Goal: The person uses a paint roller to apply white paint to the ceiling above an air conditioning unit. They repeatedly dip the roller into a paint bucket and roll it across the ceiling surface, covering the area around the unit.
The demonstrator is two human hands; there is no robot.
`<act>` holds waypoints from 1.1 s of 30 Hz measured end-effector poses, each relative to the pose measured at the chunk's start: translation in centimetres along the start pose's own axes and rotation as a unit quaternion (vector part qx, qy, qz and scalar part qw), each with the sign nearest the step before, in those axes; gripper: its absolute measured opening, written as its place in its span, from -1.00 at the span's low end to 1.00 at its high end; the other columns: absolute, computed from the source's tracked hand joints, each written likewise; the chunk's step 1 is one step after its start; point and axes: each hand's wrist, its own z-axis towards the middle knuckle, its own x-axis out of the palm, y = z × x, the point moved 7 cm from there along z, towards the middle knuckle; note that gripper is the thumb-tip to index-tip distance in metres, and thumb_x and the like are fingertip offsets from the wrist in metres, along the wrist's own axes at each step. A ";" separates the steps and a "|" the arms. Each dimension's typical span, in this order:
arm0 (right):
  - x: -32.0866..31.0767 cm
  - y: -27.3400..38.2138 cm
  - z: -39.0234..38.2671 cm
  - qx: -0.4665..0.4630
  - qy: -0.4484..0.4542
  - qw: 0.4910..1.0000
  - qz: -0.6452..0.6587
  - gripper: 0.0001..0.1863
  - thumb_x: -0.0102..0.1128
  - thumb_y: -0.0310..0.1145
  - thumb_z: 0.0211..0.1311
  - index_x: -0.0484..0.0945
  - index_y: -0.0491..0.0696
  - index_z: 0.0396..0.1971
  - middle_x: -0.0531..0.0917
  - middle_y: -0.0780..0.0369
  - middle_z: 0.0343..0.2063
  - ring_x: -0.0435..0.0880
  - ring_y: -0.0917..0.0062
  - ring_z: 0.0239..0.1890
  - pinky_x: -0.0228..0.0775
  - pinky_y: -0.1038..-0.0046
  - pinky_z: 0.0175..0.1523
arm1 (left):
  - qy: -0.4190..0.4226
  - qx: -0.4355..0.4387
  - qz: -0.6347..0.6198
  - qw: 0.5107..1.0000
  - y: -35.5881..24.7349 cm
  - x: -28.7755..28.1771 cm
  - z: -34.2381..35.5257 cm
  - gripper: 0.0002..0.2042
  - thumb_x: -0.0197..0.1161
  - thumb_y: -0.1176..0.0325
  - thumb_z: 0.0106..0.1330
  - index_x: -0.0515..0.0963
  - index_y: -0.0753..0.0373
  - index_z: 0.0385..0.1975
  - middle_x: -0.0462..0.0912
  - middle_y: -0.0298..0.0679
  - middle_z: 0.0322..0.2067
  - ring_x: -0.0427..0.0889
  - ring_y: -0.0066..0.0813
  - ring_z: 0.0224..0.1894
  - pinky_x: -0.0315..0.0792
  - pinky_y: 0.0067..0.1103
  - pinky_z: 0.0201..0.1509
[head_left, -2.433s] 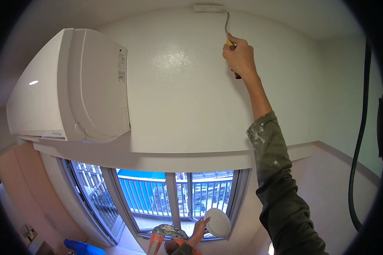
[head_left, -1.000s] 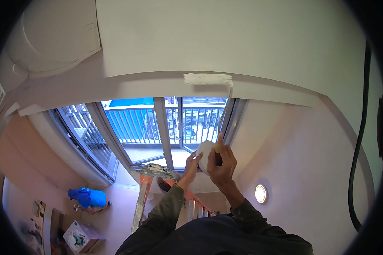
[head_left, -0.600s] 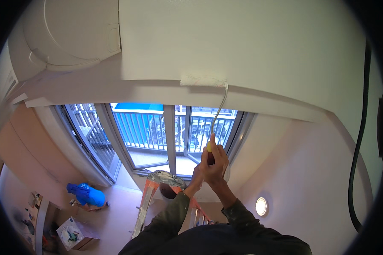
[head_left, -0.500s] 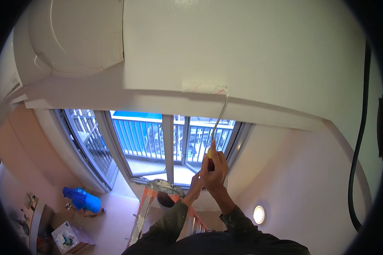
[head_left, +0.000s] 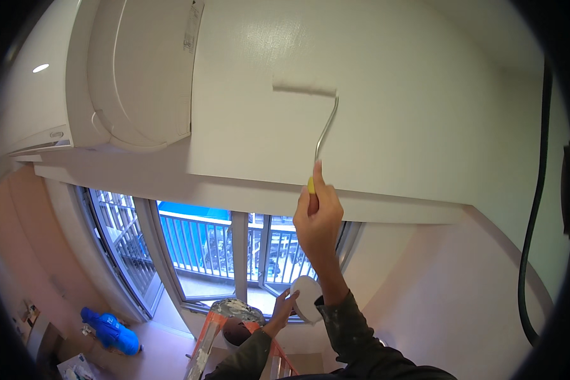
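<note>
A paint roller (head_left: 305,90) with a white sleeve and a bent wire frame lies against the cream wall (head_left: 411,126). My right hand (head_left: 321,218) is closed round its handle, which shows some yellow, and the forefinger points up along the frame. Lower down, my left hand (head_left: 285,309) grips the edge of a white round object (head_left: 307,299), perhaps a lid or shallow tub. Part of that object is hidden behind my right forearm.
An orange stepladder (head_left: 209,335) with a paint-spattered top stands below me. At upper left, an air conditioner (head_left: 142,76) juts from the wall. A black cable (head_left: 539,171) hangs at right. A person in blue (head_left: 113,332) is far below, near glazed doors (head_left: 196,240).
My right hand and the roller have moved up the wall from its lower edge. The left hand is now lower and apart from the right, and the white round object has come into sight.
</note>
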 end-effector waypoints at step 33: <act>-1.1 3.3 28.9 0.006 -0.014 0.999 0.038 -0.44 -0.01 -0.53 0.20 0.33 -0.35 0.25 0.65 0.11 -0.49 0.67 0.47 -0.49 0.56 0.38 -0.24 | 0.008 -0.012 0.018 1.000 1.1 -0.6 2.7 -0.52 0.19 0.15 0.39 0.34 0.24 0.22 0.55 -0.09 -0.05 0.65 -0.18 -0.08 0.63 -0.35 -0.10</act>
